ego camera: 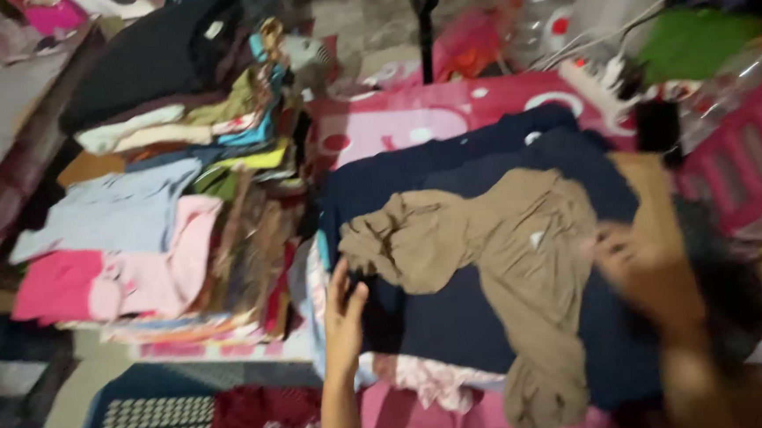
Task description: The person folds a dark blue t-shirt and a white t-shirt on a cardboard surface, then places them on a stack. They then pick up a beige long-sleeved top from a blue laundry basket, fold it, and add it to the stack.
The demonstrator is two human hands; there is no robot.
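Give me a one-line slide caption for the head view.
Left hand and blurred right hand spread a tan garment over navy cloth, beside folded clothes.

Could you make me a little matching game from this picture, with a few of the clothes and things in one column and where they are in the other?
Things:
1. khaki garment
2. navy cloth
3. folded clothes stack
4. blue basket

Places:
A. at the bottom left, near the floor
B. spread flat under the crumpled garment
C. piled to the left of the work area
D. crumpled on top, between the left hand and right hand

Pairs: 1-D, 2-B, 3-C, 4-A
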